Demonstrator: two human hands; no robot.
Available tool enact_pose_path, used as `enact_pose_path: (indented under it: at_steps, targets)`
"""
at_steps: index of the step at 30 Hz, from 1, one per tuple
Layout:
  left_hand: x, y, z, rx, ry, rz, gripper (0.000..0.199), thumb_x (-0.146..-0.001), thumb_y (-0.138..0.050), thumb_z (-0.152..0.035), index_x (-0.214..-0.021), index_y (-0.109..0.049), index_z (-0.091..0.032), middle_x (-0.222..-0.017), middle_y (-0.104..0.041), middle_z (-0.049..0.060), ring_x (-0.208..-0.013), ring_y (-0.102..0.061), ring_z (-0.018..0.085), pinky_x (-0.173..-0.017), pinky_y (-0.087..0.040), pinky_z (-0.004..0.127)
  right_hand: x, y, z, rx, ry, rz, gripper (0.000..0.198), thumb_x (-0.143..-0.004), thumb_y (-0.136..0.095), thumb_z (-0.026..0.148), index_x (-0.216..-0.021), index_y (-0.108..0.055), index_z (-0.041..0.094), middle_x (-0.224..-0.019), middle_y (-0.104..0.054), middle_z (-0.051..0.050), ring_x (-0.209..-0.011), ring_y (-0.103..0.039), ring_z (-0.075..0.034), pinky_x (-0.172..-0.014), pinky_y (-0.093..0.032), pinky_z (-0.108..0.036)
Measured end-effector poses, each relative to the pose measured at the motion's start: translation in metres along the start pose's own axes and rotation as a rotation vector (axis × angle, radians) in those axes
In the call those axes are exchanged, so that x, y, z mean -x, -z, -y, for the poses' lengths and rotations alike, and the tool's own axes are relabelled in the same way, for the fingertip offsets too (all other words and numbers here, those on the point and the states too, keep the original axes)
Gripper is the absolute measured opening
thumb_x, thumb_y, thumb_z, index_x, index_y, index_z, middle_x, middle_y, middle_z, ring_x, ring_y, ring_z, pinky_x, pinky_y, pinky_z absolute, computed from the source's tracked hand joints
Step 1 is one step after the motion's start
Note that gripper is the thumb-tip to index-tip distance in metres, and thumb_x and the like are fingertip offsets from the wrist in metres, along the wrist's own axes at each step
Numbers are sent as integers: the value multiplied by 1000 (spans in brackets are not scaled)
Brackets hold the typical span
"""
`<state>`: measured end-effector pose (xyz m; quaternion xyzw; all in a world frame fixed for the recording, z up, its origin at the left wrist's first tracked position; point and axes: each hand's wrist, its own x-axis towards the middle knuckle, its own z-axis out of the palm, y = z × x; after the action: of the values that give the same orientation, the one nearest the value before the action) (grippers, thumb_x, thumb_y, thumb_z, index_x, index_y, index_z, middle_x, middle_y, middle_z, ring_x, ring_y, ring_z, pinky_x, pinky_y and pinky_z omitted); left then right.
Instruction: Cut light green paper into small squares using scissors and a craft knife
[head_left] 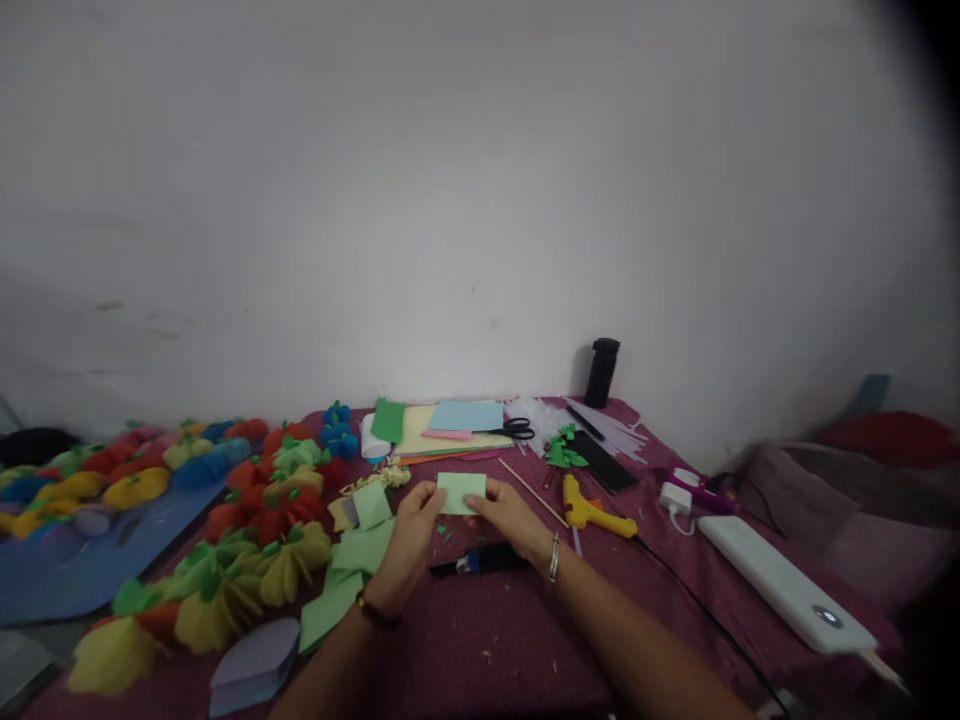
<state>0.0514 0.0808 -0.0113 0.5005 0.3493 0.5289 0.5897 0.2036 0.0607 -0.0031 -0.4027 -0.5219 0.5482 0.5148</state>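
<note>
A small pale green sheet, either paper or thin foam, is stretched between my two hands above the table. My left hand pinches its left edge, thumb on top. At the right edge, my right hand grips it the same way. Below the hands lies a dark, flat object with a blue and white part, partly covered by my right hand. More pale green sheets are spread beside my left forearm. To the right of my right hand rests a yellow glue gun with a black cord.
Colourful pumpkin-like pieces crowd the left side. Black-handled scissors lie on coloured sheets at the back. Green leaf shapes, a thin stick, a black bottle, a purple power strip and a long white device occupy the right.
</note>
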Motion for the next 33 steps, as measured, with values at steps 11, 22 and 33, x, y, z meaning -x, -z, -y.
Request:
enact_pose_path:
  at_steps: [11, 22, 33]
  targets:
    - [4, -3, -7, -62, -42, 152, 27, -63, -72, -32, -68, -48, -19, -61, -51, -5, -57, -47, 10, -57, -36, 22, -1, 4, -3, 34, 60, -91, 35, -58, -76, 39, -71, -53, 17, -60, -52, 5, -54, -45, -9, -54, -36, -22]
    - [2, 5, -16, -40, -41, -39, 29, -63, -72, -36, -60, -50, -17, -48, -49, -6, -44, -42, 9, -45, -31, 21, -6, 20, 2, 250, 133, -60, 29, -66, -70, 41, -65, -53, 17, -61, -53, 2, -58, -46, -11, -57, -37, -24]
    - [0, 6, -5, 105, 25, 15, 30, -67, -71, -36, -61, -48, -17, -52, -50, -6, -47, -45, 8, -48, -34, 20, -1, 7, 3, 60, 58, 25, 40, -70, -62, 57, -78, -55, 18, -69, -52, 2, -60, -48, -12, -60, -41, -25]
